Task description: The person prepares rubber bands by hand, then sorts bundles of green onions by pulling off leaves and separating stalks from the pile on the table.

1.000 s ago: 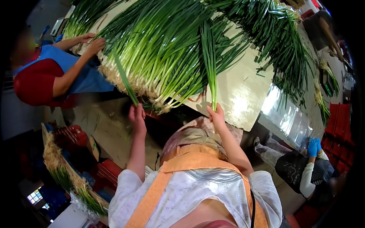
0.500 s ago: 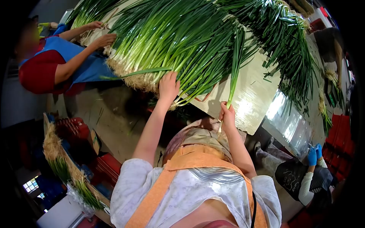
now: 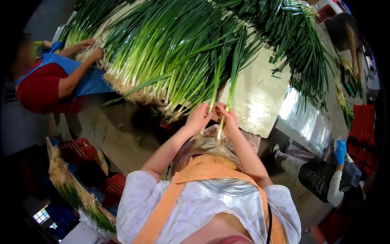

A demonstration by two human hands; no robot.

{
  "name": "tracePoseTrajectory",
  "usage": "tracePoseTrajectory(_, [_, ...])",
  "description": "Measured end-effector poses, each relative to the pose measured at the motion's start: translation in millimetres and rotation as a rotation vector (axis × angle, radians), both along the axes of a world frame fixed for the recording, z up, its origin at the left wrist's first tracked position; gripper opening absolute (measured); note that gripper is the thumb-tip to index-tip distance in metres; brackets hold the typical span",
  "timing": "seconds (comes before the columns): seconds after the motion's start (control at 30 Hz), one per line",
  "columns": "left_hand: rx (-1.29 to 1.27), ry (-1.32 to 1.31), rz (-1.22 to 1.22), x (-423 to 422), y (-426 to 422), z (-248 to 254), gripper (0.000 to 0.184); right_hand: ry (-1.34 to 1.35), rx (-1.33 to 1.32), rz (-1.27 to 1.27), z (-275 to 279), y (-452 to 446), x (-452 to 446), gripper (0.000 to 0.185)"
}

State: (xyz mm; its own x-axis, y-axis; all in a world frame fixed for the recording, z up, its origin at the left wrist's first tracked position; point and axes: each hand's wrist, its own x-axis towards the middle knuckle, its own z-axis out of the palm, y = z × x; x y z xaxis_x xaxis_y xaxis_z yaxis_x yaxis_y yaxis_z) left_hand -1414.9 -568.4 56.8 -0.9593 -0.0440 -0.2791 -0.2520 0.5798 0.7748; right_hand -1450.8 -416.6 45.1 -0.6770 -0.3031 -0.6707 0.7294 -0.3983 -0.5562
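My left hand (image 3: 199, 116) is closed around the lower part of a green onion (image 3: 215, 91), whose leaves stretch up toward the pile. Close beside it, my right hand (image 3: 228, 118) grips another green onion (image 3: 232, 85) near its white end, with the pale stem and roots hanging below the fingers. The fingertips of both hands are almost together at the table's near edge. Just beyond them spreads a big pile of green onions (image 3: 162, 61), root ends toward me and leaves pointing away. One loose leaf (image 3: 142, 84) lies across the roots.
At the left, a person in a blue apron (image 3: 87, 73) handles onions at the same table (image 3: 256, 97). More cut greens (image 3: 296, 49) lie to the right. A metal sheet (image 3: 304, 122) adjoins the table, near a person with blue gloves (image 3: 340, 151). Red crates (image 3: 361, 134) stand far right.
My left hand has moved right from the pile and now holds a green onion beside my right hand. The right hand has shifted slightly left with its onion. The view has shifted a little.
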Motion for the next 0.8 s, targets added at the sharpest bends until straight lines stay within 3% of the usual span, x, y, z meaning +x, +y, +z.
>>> tracePoseTrajectory(0.13, [-0.008, 0.026, -0.039, 11, 17, -13, 0.027, -0.016, -0.019, -0.017, -8, -1, 6, 0.027])
tracePoseTrajectory(0.33, [-0.056, 0.307, -0.425, 1, -4, -1, 0.025, 0.060, 0.071, 0.006, -13, 13, 1, 0.021])
tracePoseTrajectory(0.37, [-0.002, 0.292, -0.352, -9, -17, 0, 0.026, 0.125, 0.028, -0.058, -12, 12, 1, 0.023])
tracePoseTrajectory(0.4, [-0.078, 0.197, -0.134, -18, -28, 3, 0.029, 0.160, -0.011, -0.068, -7, 16, -1, 0.024])
tracePoseTrajectory(0.43, [-0.202, 0.351, 0.000, -25, -45, -12, 0.031, 0.193, -0.051, -0.077, 5, 22, -3, 0.025])
tracePoseTrajectory(0.47, [-0.339, 0.333, 0.075, -32, -62, -21, 0.033, 0.226, -0.090, -0.088, 13, 28, -5, 0.027])
tracePoseTrajectory(0.5, [-0.522, 0.213, 0.114, -35, -74, -19, 0.035, 0.247, -0.062, -0.061, 16, 35, -6, 0.030])
tracePoseTrajectory(0.6, [-0.687, 0.100, 0.183, -43, -97, -44, 0.043, 0.185, 0.021, -0.051, 15, 46, -9, 0.031])
tracePoseTrajectory(0.7, [-0.777, 0.009, 0.129, -49, -98, -55, 0.046, 0.067, 0.180, -0.044, 4, 55, -11, 0.032])
tracePoseTrajectory(0.8, [-0.743, -0.031, 0.138, -56, -98, -52, 0.045, 0.118, 0.159, -0.079, 0, 65, -7, 0.031])
